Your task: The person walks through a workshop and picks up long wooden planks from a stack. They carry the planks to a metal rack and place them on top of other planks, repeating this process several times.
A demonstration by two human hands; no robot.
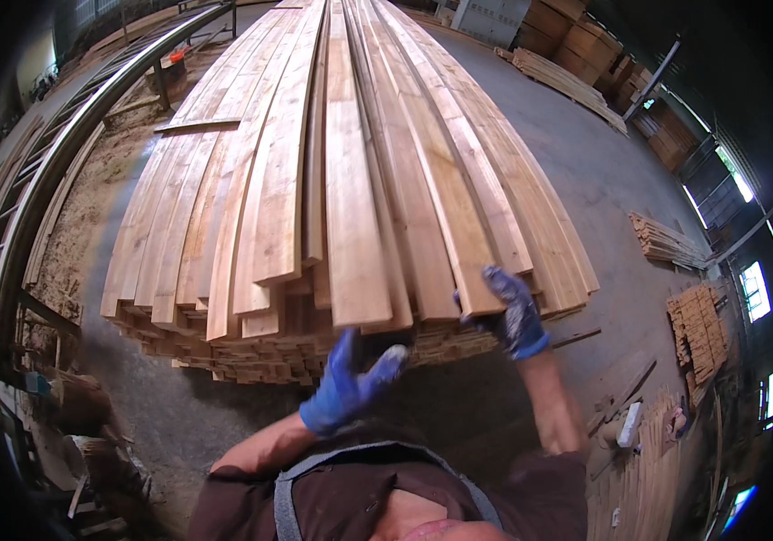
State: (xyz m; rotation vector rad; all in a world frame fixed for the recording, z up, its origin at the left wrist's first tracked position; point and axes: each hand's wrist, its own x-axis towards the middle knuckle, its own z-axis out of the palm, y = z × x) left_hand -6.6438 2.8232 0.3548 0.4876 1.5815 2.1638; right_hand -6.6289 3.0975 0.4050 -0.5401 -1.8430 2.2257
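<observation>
Long wooden boards lie side by side on a large stack [269, 207], their uneven ends facing me. My right hand [520, 316], in a blue glove with a pale worn patch, grips the near end of one wooden board [458, 225]. Its thumb side rests on top and the other fingers go under the end, partly hidden. My left hand [350, 383], also in a blue glove, is open with thumb and fingers apart. It is just in front of a slightly blurred board [356, 243] that sticks out near the middle; nothing shows in its grasp.
A metal roller conveyor [71, 149] runs along the left, with sawdust [89, 212] on the floor beside it. A short wooden strip [197, 125] lies across the stack. Further timber piles [697, 334] stand to the right, with stacked brown blocks [585, 50] at the far right.
</observation>
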